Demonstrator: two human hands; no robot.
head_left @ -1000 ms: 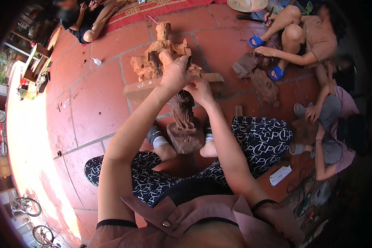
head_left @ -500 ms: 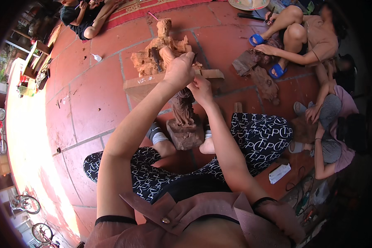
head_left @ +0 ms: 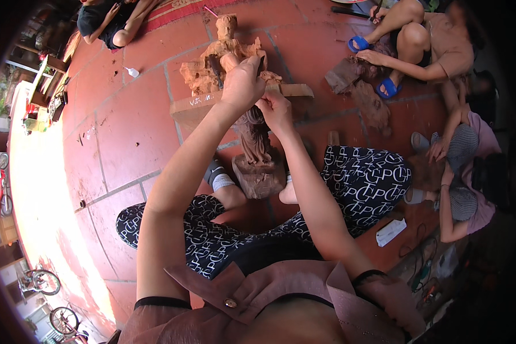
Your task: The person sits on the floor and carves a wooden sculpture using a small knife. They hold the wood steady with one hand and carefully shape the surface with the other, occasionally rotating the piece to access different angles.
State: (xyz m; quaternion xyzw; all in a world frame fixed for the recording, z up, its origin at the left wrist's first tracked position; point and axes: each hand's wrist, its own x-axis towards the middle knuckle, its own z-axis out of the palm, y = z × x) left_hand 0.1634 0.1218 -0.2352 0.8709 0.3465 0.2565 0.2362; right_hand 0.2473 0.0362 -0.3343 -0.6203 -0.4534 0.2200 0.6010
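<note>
Between my feet stands a dark wooden carved statue [head_left: 253,136] of a robed figure, upright on its rough block base [head_left: 261,179]. Both hands meet over its hidden upper end. My left hand [head_left: 243,85] is closed, knuckles up, with a small dark tip jutting out past the fingers; what it grips is mostly hidden. Just beside it, my right hand [head_left: 276,114] is closed in a pinch against the statue's top, its contents too small to name. Beyond them, a lighter orange-brown wood carving [head_left: 226,49] of a figure rests behind a thick wooden board [head_left: 198,109].
A person in blue sandals [head_left: 389,88] sits at upper right beside dark wood pieces [head_left: 370,106]. Another sits at right [head_left: 479,137]; a third is at upper left [head_left: 100,23]. A small white bottle [head_left: 132,72] and a white packet [head_left: 390,233] lie on red tiles.
The view has shifted slightly, so the statue and hands sit a little higher. My hands stay together at the statue's top with small motion. The upper-left person's arms have moved.
</note>
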